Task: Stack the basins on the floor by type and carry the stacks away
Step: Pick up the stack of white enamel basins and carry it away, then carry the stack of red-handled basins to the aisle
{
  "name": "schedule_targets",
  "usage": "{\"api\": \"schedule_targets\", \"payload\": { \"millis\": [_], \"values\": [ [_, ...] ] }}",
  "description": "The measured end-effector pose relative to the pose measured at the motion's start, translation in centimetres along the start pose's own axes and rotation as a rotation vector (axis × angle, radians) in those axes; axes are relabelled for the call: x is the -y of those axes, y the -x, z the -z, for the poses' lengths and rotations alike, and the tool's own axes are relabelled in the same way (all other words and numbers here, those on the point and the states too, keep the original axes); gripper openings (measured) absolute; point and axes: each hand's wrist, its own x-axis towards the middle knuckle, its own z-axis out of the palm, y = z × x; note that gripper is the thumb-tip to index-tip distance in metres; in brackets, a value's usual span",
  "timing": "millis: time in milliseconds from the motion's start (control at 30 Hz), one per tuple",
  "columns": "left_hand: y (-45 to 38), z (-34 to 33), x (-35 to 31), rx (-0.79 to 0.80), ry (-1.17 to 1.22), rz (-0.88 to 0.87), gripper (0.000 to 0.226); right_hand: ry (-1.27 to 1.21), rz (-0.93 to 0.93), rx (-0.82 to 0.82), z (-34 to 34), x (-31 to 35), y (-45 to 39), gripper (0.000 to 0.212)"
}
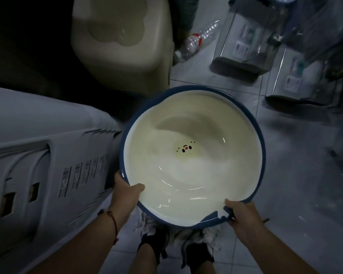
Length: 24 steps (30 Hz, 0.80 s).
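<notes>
I hold a round basin (192, 169), cream inside with a dark blue rim and a small black and red face mark at its bottom, in front of my body above the tiled floor. My left hand (127, 191) grips the rim at the near left, thumb inside the basin. My right hand (244, 216) grips the near right rim at a blue handle notch. Whether other basins are stacked under it is hidden.
A grey-white plastic appliance casing (38, 165) lies close on the left. A beige plastic tub (121, 36) stands ahead. An empty plastic bottle (196, 40) lies on the floor. Clear boxes (246, 46) stand at the right rear. My black shoes (154, 248) are below.
</notes>
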Motion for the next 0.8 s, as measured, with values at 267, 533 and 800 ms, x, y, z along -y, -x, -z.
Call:
{"api": "schedule_targets", "payload": {
  "millis": [267,533,800],
  "values": [
    [4.3,2.0,-4.9,-0.076,-0.753,-0.357,0.102,0.608,0.451,-0.031,1.4,6.1,6.5,0.056],
    [22.0,7.0,-23.0,-0.223,-1.167,-0.755,0.088,1.376,1.120,-0.125,1.2,21.0,29.1,0.079],
    [48.7,23.3,-40.1,-0.482,-0.946,-0.941,0.088,1.278,1.636,-0.248,7.1,34.3,66.0,0.076]
  ]
}}
